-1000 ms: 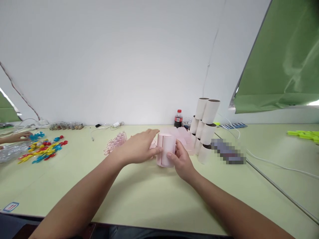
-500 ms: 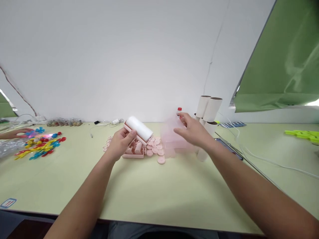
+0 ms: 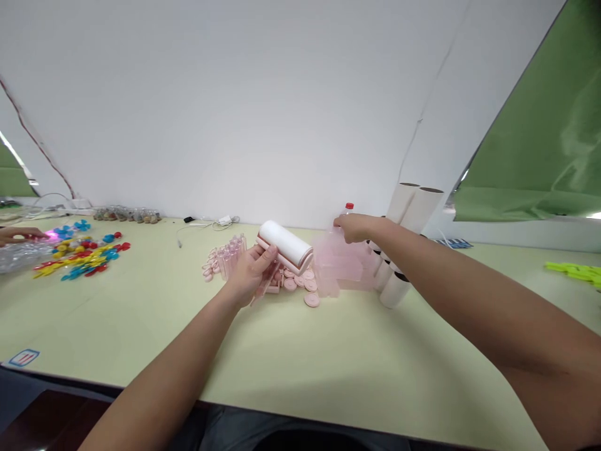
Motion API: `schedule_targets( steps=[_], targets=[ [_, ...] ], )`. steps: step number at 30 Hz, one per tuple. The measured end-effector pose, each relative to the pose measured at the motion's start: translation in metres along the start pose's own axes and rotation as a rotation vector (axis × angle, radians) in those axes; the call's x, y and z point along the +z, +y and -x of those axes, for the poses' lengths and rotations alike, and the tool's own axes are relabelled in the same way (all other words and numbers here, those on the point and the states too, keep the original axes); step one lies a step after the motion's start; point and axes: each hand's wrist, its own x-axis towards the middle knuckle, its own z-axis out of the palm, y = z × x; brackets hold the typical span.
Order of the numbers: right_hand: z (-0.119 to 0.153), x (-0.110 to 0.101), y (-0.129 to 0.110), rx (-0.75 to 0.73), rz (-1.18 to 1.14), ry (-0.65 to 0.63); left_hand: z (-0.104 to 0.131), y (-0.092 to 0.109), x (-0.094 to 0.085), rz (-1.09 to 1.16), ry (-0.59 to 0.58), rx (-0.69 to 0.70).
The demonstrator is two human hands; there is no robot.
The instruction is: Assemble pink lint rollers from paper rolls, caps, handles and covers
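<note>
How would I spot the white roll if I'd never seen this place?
Find the green table, then the left hand above it. The roll lies slanted in that hand, with a pink shell along its underside. That shell sets it apart from the bare white tubes stacked further right.

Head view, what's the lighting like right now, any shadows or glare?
In the head view, soft-edged shadows on the table; same view, a bright top on the white roll in the left hand; head view again, pale sheen on the green blind.
</note>
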Motion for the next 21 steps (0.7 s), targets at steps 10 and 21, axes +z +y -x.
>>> schedule_targets(
  steps=[10, 21],
  targets=[
    [-0.003, 0.005, 0.006, -0.016, -0.076, 0.053, -0.001, -0.003, 0.001, 0.011, 0.020, 0.006],
    [0.127, 0.055, -0.068, -0.554, -0.978, 0.335, 0.010, -0.002, 0.025, -0.062, 0.004, 0.074]
  ],
)
